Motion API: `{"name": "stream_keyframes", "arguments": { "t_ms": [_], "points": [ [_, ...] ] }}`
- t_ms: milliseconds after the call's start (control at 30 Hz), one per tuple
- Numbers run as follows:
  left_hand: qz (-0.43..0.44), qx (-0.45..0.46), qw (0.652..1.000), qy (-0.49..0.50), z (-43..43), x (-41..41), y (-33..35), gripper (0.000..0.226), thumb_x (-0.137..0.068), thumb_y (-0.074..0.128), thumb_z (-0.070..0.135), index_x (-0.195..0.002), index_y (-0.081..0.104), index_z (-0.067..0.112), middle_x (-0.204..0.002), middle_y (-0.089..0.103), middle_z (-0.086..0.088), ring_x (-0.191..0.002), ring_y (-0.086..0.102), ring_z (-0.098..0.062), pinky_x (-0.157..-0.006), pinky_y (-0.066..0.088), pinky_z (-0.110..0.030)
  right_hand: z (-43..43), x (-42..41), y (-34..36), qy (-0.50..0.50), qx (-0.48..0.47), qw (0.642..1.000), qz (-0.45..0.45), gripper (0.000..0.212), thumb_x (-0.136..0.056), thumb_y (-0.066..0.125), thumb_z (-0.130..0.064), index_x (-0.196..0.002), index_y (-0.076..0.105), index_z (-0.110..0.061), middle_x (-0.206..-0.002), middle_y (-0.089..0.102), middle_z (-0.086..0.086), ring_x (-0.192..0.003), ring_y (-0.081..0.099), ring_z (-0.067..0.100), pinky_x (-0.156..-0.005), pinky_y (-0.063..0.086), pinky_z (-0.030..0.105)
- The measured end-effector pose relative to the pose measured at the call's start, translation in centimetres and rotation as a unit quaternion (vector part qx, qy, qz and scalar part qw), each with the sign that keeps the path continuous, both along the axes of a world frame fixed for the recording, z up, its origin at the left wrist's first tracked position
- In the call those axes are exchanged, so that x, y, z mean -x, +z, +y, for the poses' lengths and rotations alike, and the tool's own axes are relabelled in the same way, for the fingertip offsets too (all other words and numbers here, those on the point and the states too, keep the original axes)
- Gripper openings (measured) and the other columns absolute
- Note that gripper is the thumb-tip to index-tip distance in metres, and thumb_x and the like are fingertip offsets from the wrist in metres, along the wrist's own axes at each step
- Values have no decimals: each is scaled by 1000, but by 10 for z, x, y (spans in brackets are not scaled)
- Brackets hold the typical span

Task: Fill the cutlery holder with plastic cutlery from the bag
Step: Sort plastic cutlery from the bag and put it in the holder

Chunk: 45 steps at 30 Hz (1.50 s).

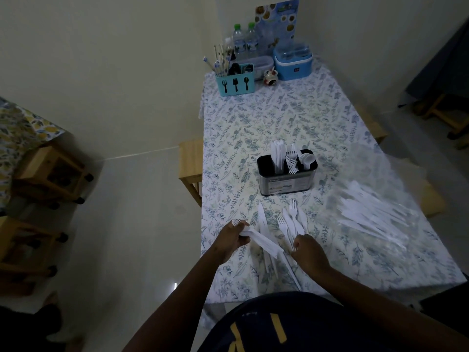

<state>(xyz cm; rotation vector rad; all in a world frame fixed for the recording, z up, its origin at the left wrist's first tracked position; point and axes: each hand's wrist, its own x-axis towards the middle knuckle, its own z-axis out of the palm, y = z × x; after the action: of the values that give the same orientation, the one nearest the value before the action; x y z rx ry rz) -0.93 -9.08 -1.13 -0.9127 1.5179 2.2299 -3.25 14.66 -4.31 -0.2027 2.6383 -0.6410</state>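
Note:
A black-topped metal cutlery holder (286, 182) stands mid-table, with white plastic knives, forks and spoons upright in it. A clear plastic bag (373, 214) with more white cutlery lies to its right. Loose white forks and knives (291, 222) are scattered on the cloth in front of the holder. My left hand (234, 238) grips a bundle of white plastic cutlery (261, 241) near the table's left edge. My right hand (308, 251) is curled and pinches the handle of a loose piece on the cloth.
The table (330, 118) has a leaf-print cloth. At its far end stand a blue cutlery caddy (236, 85), water bottles (245, 43) and a blue container (293, 63). Wooden stools (50, 171) stand on the floor at left, a bench (190, 161) beside the table.

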Motion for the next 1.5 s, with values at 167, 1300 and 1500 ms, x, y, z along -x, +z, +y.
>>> {"name": "stream_keyframes", "arguments": {
  "t_ms": [167,1300,1500],
  "points": [
    [13,35,999,-10,0,-4,-2,20,-98,55,24,-98,57,4,-81,56,-6,-65,59,-11,-65,52,-24,-1,-2,-7,50,-24,998,40,13,-82,67,-18,-85,57,-11,-93,56,7,-82,56,20,-65,36,23],
    [2,68,996,-49,-7,-4,-1,6,-97,53,12,-94,57,9,-96,65,-13,-83,56,-22,-73,51,-28,-8,11,1,-2,120,993,-12,12,-92,52,-10,-81,51,-8,-72,50,-1,-64,47,12,-55,35,17],
    [22,30,996,-76,2,-1,4,12,-99,50,16,-92,57,9,-85,52,-5,-71,50,-12,-64,49,-22,-7,10,30,-97,375,891,-237,12,-91,62,-17,-98,69,-11,-90,67,7,-80,64,19,-79,57,30]
  ]
}}
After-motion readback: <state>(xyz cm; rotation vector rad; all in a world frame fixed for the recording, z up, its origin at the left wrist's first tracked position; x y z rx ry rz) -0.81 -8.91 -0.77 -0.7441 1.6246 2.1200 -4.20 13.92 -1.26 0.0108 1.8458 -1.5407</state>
